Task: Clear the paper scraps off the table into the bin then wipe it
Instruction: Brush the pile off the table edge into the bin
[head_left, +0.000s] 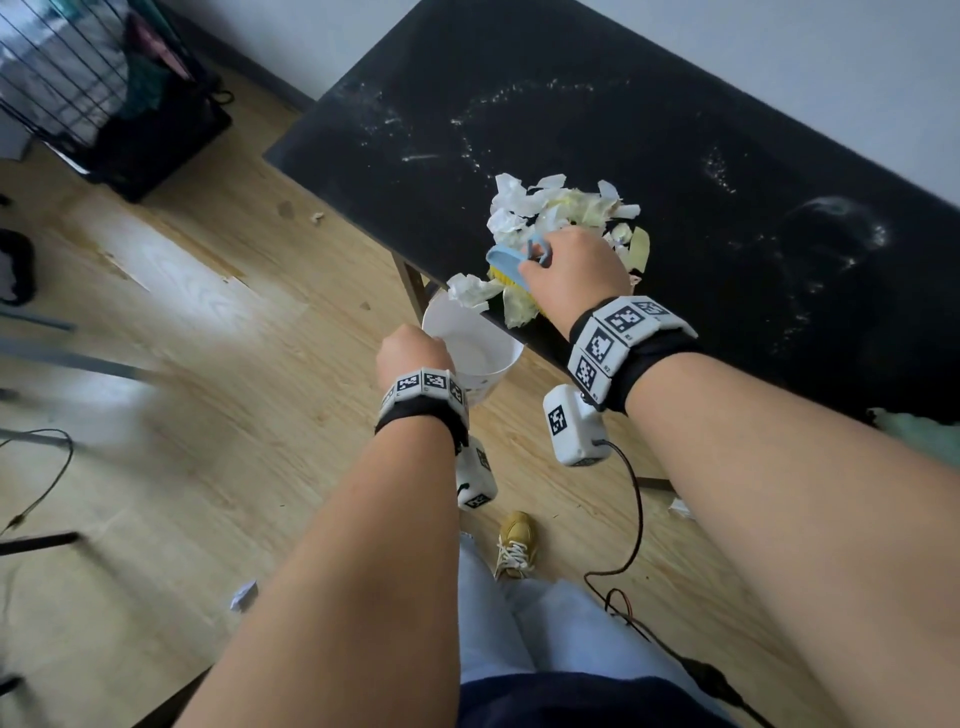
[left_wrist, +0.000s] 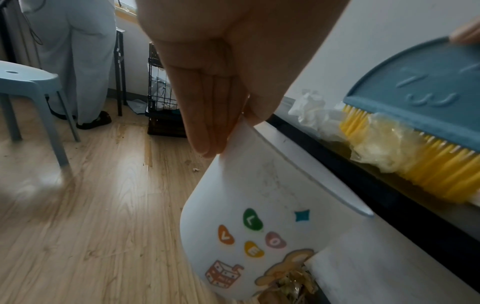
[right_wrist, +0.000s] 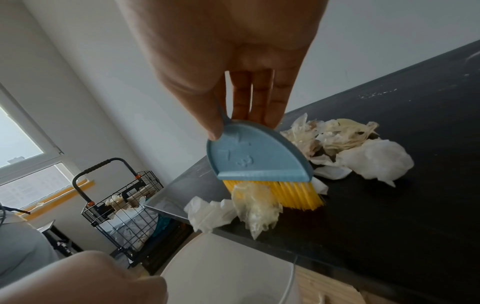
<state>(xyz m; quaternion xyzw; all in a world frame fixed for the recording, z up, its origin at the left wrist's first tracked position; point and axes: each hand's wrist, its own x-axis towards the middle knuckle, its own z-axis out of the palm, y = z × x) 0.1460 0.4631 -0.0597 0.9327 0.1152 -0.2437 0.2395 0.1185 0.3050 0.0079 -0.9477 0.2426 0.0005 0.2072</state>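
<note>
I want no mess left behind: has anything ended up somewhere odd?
Yes. Paper scraps lie on the wooden floor: one left of the black table, another near the person's left arm. Neither reached the white bin.

The scraps (head_left: 561, 208) lie on the table (head_left: 727, 156) near its edge. The brush (head_left: 511, 267) stands among them, some scraps before its bristles at the edge, most behind it. The bin (head_left: 467, 353) hangs just below that edge, over the floor (head_left: 182, 364).
</note>
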